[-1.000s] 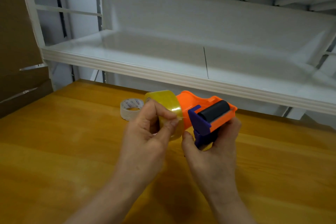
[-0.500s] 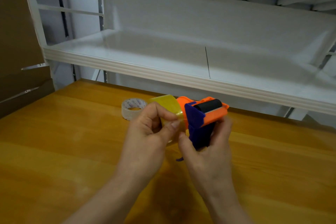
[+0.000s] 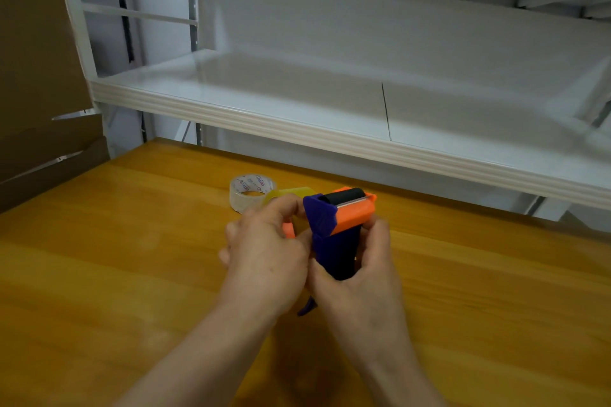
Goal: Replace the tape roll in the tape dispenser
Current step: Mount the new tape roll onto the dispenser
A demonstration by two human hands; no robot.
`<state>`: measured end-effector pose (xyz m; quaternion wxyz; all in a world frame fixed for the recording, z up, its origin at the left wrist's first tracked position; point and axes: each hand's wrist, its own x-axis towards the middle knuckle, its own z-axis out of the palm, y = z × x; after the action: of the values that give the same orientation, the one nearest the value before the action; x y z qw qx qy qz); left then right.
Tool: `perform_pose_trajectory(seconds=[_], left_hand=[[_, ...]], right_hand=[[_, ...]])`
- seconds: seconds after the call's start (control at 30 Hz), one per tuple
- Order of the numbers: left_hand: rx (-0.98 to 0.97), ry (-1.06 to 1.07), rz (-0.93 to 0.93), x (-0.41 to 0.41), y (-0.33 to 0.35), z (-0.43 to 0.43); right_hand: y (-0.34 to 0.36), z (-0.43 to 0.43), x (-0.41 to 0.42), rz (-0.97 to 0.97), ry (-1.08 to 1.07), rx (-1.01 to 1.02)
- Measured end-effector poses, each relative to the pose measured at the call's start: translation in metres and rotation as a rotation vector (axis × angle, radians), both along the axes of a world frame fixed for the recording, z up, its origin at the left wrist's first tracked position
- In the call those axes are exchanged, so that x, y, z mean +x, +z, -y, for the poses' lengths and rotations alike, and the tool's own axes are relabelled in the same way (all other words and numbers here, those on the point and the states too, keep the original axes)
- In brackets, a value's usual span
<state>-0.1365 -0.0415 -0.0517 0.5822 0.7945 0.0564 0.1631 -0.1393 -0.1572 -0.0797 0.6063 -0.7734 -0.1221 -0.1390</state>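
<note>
Wood counter under a white shelf. Right hand fingers clamp the tape dispenser. Left hand fingers pinch the yellow tape roll.

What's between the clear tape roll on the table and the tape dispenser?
The head view shows a yellowish tape roll there, gripped by the left hand, right beside the tape dispenser that the right hand holds.

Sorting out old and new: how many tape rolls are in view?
2. A clear roll lies on the table; a yellowish roll is at the dispenser, gripped by the left hand.
</note>
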Motion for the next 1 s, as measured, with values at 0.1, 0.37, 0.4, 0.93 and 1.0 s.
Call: perform_pose_trajectory(seconds=[0.1, 0.37, 0.4, 0.93, 1.0], left_hand=[[0.013, 0.032, -0.018, 0.0, 0.002, -0.001], [-0.37, -0.125, -0.039, 0.001, -0.002, -0.002], [-0.384, -0.118, -0.033, 0.002, -0.001, -0.002], [-0.429, -0.21, 0.001, -0.001, 0.006, -0.005], [-0.318, -0.216, 0.034, 0.0, 0.003, -0.002]], right_hand=[[0.001, -0.002, -0.001, -0.035, 0.045, 0.023], [0.003, 0.0, -0.003, -0.09, 0.09, 0.035], [0.002, 0.0, -0.003, -0.09, 0.089, 0.036], [0.001, 0.006, 0.001, -0.028, 0.21, -0.036], [-0.002, 0.008, 0.004, 0.007, 0.181, -0.013]])
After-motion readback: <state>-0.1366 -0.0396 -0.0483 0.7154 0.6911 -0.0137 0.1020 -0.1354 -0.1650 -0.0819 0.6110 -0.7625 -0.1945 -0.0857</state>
